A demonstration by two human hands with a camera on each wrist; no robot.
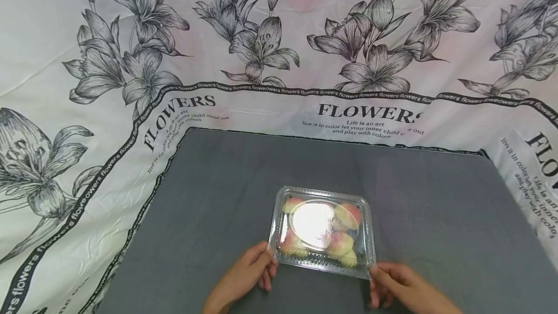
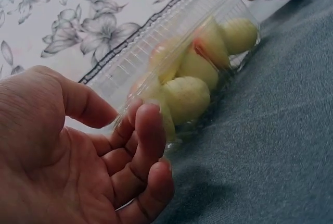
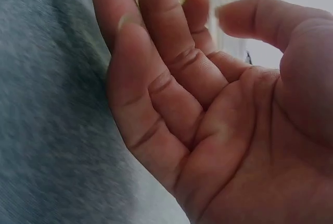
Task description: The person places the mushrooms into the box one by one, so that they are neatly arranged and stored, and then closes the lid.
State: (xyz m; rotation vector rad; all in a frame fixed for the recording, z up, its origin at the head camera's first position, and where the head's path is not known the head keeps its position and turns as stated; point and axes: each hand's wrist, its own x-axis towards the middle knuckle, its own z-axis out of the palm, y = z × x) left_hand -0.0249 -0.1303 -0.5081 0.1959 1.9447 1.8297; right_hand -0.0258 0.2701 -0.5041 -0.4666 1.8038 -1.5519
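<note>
A clear plastic clamshell box (image 1: 369,237) with its lid down sits over the grey cloth, holding several red and yellow-green fruits (image 1: 342,244) (image 2: 188,99). My left hand (image 1: 245,271) pinches the box's near left corner; in the left wrist view, thumb and index finger of this hand (image 2: 78,151) meet at the rim, the other fingers curling below. At the near right corner, my right hand (image 1: 398,282) pinches the rim between thumb and fingers. The right wrist view shows that hand's palm (image 3: 223,130), with only a blurred bit of the box beyond the fingers. Glare hides part of the fruit.
Grey cloth (image 1: 218,183) covers the table around the box. Behind and at the sides hangs a white fabric (image 1: 270,105) printed with black lilies and lettering, its dark border meeting the table's far and side edges.
</note>
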